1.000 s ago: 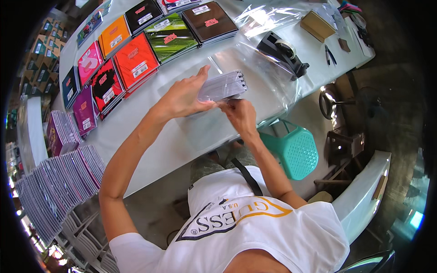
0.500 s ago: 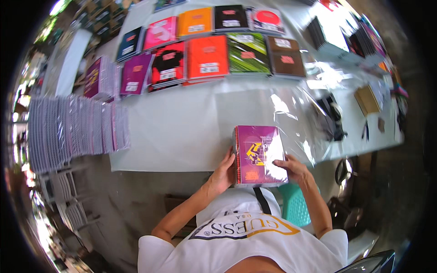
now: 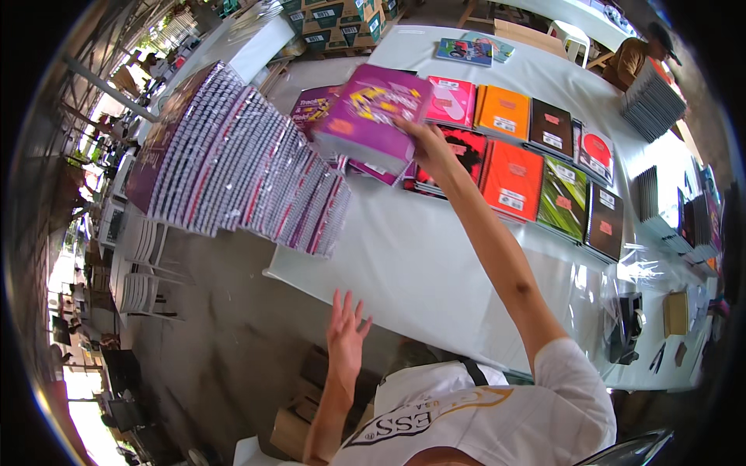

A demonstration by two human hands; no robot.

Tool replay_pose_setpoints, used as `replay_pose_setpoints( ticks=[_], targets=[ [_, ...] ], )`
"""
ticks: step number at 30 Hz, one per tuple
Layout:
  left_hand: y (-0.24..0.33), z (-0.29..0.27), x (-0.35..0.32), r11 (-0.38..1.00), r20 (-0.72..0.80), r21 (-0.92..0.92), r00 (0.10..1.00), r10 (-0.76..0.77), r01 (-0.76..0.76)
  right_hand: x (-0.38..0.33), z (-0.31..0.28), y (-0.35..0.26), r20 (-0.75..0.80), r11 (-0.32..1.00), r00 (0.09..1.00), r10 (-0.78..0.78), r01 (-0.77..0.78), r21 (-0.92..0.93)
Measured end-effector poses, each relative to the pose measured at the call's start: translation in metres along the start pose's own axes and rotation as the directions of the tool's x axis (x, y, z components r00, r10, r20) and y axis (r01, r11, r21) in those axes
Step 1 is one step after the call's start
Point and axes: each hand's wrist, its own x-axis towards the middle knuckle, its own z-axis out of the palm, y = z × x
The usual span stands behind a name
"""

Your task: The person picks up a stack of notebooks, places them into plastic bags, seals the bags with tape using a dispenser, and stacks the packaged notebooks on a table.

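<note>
Held out over the far left part of the table is a thick purple notebook pack (image 3: pixel 371 116), gripped at its right edge by my right hand (image 3: pixel 426 144). That arm reaches forward across the table. Off the table's front edge, my left hand (image 3: pixel 347 334) hovers with its fingers spread and nothing in it. Beneath and behind the held pack lie other purple notebooks (image 3: pixel 309 105), partly covered by it. To the left stands a long, tall stack of spiral-bound notebooks (image 3: pixel 233 163), coils facing me, their plastic wrap shining.
Notebooks in two rows include a pink one (image 3: pixel 451 101), an orange-red one (image 3: pixel 511 179) and a green one (image 3: pixel 562 194). More notebook stacks (image 3: pixel 660 202) stand right. A black device (image 3: pixel 626 326) sits near the right front. Another person (image 3: pixel 633 62) is at the far right; cartons (image 3: pixel 334 23) are behind.
My right hand has carried the purple notebook pack from in front of me to the far left. My left hand has let go of it and opened. The view has turned left.
</note>
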Motion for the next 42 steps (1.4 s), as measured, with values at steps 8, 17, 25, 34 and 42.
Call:
replay_pose_setpoints(
  ticks=[8,17,25,34,42],
  targets=[
    [-0.029,-0.024,0.031,0.927,0.072,0.375,0.997,-0.001,-0.026,0.180,0.085,0.066,-0.133,0.977,0.991,-0.002,-0.027,-0.211],
    [-0.123,0.023,0.113,0.027,0.704,0.703,0.690,-0.169,-0.711,0.015,-0.022,0.059,0.083,0.226,0.680,-0.728,0.352,-0.908],
    [-0.213,0.151,0.112,0.020,0.864,0.500,0.496,-0.088,-0.866,-0.336,-0.229,0.037,-0.230,-0.052,0.717,-0.658,-0.348,-0.936],
    [-0.228,0.192,0.056,0.951,0.601,0.306,0.785,-0.150,-0.053,-0.427,-0.288,0.027,-0.181,-0.264,0.808,-0.561,-0.382,-0.886],
    [-0.246,0.152,0.031,-0.301,0.657,0.720,0.754,0.006,-0.625,-0.441,-0.308,0.016,-0.253,-0.248,0.765,-0.592,-0.471,-0.846]
  ],
)
